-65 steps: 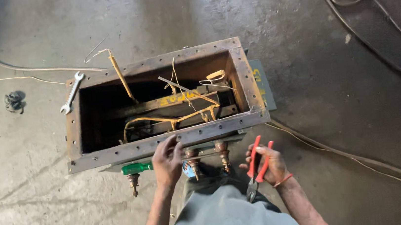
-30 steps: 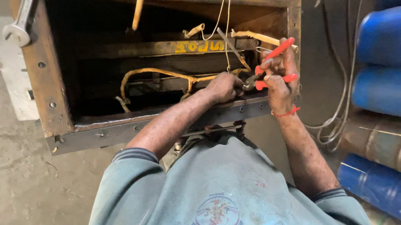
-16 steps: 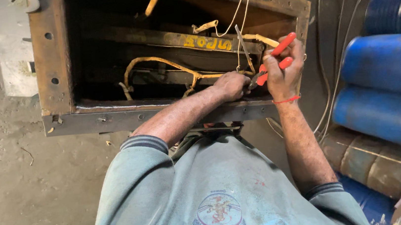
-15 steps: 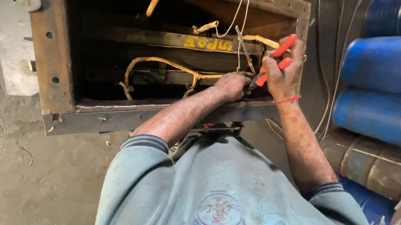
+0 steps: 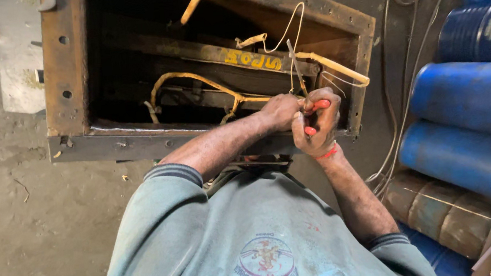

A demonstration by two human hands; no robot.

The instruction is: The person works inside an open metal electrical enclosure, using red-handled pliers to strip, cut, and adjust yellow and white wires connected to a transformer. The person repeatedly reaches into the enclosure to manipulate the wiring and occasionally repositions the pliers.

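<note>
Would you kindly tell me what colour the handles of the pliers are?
Red; the pliers are gripped in the right hand, best seen in the head view.

The right hand (image 5: 319, 125) covers most of the red-handled pliers (image 5: 314, 107); only bits of red handle and the thin metal tip show, so what the tip grips is not clear. The left hand (image 5: 279, 111) hides its own fingers behind the right one. The rusty open metal box (image 5: 65, 72) and the blue plastic drums (image 5: 476, 101) are cut by the picture's edges.
</note>
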